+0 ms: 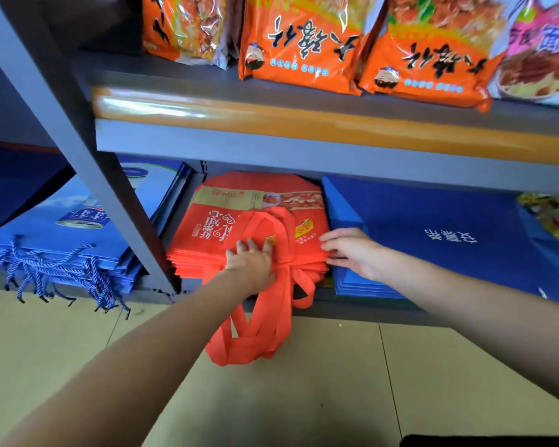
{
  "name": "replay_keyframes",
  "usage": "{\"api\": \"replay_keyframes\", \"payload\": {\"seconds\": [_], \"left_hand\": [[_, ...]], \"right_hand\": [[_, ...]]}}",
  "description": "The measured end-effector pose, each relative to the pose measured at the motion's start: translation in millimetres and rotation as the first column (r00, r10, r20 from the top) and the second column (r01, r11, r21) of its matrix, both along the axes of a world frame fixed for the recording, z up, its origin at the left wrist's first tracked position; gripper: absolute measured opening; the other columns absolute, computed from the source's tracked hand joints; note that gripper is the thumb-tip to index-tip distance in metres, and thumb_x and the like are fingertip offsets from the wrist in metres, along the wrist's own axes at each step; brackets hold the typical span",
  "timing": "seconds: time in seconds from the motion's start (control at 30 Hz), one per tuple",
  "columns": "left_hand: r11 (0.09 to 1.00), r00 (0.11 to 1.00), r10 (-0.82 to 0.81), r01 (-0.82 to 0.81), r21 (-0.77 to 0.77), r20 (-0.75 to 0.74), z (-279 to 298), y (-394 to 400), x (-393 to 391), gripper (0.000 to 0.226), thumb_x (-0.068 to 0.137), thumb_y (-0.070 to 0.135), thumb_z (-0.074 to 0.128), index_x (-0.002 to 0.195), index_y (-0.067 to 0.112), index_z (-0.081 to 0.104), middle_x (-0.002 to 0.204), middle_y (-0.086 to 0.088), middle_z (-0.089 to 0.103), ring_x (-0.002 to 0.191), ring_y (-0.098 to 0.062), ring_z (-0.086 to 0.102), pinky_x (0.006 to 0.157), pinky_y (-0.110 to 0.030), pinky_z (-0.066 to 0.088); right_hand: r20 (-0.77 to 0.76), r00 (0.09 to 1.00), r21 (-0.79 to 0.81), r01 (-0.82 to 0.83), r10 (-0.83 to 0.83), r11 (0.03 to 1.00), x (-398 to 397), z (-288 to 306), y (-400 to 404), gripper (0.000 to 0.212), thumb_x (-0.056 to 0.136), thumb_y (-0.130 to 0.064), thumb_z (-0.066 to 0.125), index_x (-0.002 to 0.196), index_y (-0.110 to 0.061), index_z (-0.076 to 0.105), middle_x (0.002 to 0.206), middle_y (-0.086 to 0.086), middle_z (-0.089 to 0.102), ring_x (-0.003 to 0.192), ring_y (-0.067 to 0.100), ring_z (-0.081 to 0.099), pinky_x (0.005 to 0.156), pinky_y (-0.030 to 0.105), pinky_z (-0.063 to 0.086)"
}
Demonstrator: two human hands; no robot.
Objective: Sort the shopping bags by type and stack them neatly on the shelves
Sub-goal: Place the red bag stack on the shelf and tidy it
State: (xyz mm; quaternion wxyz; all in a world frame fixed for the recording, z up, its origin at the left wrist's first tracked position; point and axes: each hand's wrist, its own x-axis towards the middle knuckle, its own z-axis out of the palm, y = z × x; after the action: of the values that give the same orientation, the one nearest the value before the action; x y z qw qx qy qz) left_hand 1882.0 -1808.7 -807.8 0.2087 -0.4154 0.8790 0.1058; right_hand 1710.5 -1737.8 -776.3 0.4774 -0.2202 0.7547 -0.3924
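Hands (pixel 250 259) on flat red bags (pixel 204 240)

Stack of flat red non-woven shopping bags (pixel 226 227) with white lettering, lying on the grey metal bottom shelf (pixel 362 309) at the frame's centre, long red fabric handles (pixel 259 330) spilling over the shelf edge toward 6 o'clock onto the floor. At 3 o'clock, just beside, pile of flat dark blue bags (pixel 439 240) with white characters. At 9 o'clock, beyond a grey upright, stack of light blue printed paper bags (pixel 62 233), blue-and-white rope handles (pixel 55 272) hanging over the front.
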Motion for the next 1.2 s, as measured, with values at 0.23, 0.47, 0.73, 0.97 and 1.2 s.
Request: {"api": "replay_keyframes", "payload": {"seconds": [0.23, 0.47, 0.73, 0.97, 1.2], "left_hand": [[0.997, 0.99, 0.05, -0.042, 0.062, -0.128, 16, 31, 9, 0.08, 0.088, 0.052, 0.044, 0.149, 0.02, 0.003, 0.153, -0.009, 0.019, 0.14, -0.038, 0.017, 0.11, -0.059, 0.018], [0.97, 0.778, 0.21, -0.241, 0.028, -0.592, 44, 54, 23, 0.044, 0.1, 0.02, 0.035, 0.142, 0.032, 0.036, 0.121, -0.019, 0.06, 0.11, -0.04, 0.055, 0.089, -0.039, 0.042], [0.699, 0.871, 0.355, -0.006, 0.715, -0.34, 122, 61, 85, 0.015, 0.097, 0.018, 0.048, 0.097, 0.017, 0.064, 0.089, 0.002, 0.057, 0.081, -0.017, 0.049, 0.078, -0.037, 0.048], [0.595, 0.814, 0.253, 0.295, 0.748, -0.523, 202, 66, 130, 0.048, 0.079, 0.027, 0.073, 0.122, 0.037, 0.054, 0.116, 0.015, 0.064, 0.106, -0.01, 0.061, 0.091, -0.027, 0.048], [0.39, 0.715, 0.422, 0.412, 0.823, -0.558, 222, 76, 121, 0.062, 0.059, 0.058, 0.077, 0.11, 0.024, 0.064, 0.109, 0.002, 0.07, 0.098, -0.014, 0.066, 0.078, -0.026, 0.053]], "right_hand": [[-0.267, 0.95, 0.005, -0.168, 0.163, 0.986, 7, 35, 24, 0.027, 0.088, -0.004, 0.057, 0.113, -0.009, 0.065, 0.11, 0.004, 0.06, 0.104, 0.016, 0.053, 0.084, 0.028, 0.045], [0.048, 0.995, -0.275, -0.073, 0.089, 0.959, 10, 85, 56, 0.028, 0.09, -0.007, 0.057, 0.115, -0.019, 0.063, 0.111, 0.005, 0.067, 0.103, 0.015, 0.057, 0.079, 0.027, 0.049], [-0.872, 0.188, 0.281, -0.565, 0.452, 0.776, 11, 94, 93, 0.032, 0.082, -0.026, 0.07, 0.113, -0.026, 0.064, 0.102, 0.0, 0.036, 0.1, 0.019, 0.03, 0.092, 0.041, 0.038], [-0.846, 0.355, -0.007, -0.753, 0.397, 0.658, 32, 175, 97, 0.007, 0.086, -0.022, 0.065, 0.081, -0.022, 0.059, 0.097, -0.004, 0.053, 0.09, 0.006, 0.05, 0.079, 0.023, 0.035], [-0.933, 0.06, 0.195, -0.743, 0.354, 0.64, 55, 223, 91, 0.023, 0.084, -0.027, 0.067, 0.102, -0.013, 0.067, 0.105, 0.001, 0.068, 0.1, 0.021, 0.059, 0.079, 0.025, 0.029]]}}
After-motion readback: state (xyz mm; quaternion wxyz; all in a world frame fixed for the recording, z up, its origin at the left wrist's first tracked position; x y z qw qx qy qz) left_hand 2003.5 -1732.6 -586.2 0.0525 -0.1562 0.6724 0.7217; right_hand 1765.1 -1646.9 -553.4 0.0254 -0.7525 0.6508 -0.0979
